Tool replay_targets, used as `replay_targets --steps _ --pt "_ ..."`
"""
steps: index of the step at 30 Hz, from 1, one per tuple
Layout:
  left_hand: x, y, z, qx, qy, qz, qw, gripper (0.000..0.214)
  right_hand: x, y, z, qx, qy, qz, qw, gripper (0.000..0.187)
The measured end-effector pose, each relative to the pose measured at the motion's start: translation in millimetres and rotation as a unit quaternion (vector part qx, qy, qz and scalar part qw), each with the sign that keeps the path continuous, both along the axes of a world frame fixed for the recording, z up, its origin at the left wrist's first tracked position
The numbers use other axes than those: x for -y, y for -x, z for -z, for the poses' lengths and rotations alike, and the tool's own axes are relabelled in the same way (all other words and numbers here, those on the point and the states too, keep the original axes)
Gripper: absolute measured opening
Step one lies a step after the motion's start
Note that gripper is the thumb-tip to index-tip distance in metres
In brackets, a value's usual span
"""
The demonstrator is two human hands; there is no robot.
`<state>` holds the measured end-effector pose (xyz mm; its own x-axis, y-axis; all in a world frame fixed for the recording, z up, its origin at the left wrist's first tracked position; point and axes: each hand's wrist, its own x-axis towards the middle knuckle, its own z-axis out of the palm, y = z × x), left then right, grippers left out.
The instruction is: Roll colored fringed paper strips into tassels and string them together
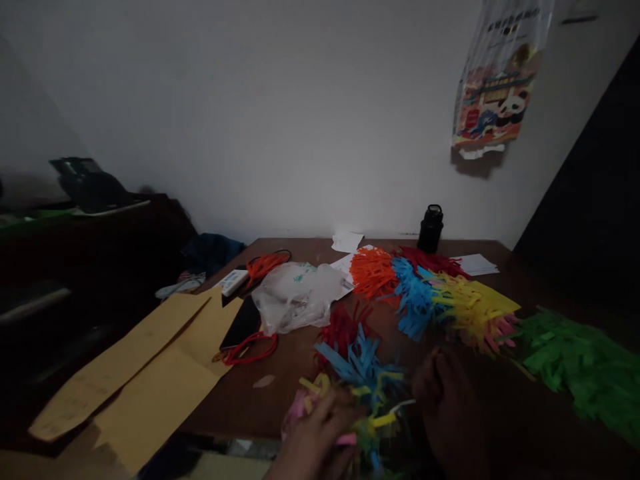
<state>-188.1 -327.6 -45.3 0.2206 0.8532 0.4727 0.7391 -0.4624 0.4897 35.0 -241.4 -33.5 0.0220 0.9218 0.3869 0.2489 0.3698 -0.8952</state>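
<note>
My left hand (pixel 325 423) is closed over a bundle of paper fringe near the table's front edge. Yellow, pink and blue strips stick out around its fingers. The blue paper fringe (pixel 357 360) and dark red paper fringe (pixel 345 327) lie just beyond that hand. To the right, my right hand (pixel 445 387) hovers in shadow, slightly blurred, its fingers pressed together. Whatever it may hold is too dark to make out. Above it lie yellow paper fringe (pixel 465 300), another blue fringe (pixel 414 297) and orange fringe (pixel 374 272).
Green fringe (pixel 580 367) spreads over the right side. A clear plastic bag (pixel 297 293), a black phone-like slab (pixel 243 325), red cord (pixel 255 353) and brown paper sheets (pixel 165 373) occupy the left. A black bottle (pixel 431 229) stands by the wall; a panda-printed bag (pixel 500 100) hangs above.
</note>
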Motion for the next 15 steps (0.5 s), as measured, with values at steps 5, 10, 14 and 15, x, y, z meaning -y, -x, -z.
replay_targets --steps 5,10,14,15 --pt "6 11 -23.4 0.380 0.131 -0.074 0.913 0.032 16 8 -0.2 -0.073 0.089 -0.047 0.992 0.033" --pt "2 -14 -20.9 0.623 0.304 -0.044 0.719 0.031 45 32 6.2 0.029 0.089 -0.193 0.977 0.034" --pt "1 -31 -15.6 0.656 0.325 -0.035 0.681 0.035 57 41 3.2 0.077 0.036 -0.184 0.979 0.034" --pt "1 -34 -15.1 0.661 0.325 -0.029 0.676 0.036 58 42 2.4 0.079 0.032 -0.185 0.979 0.035"
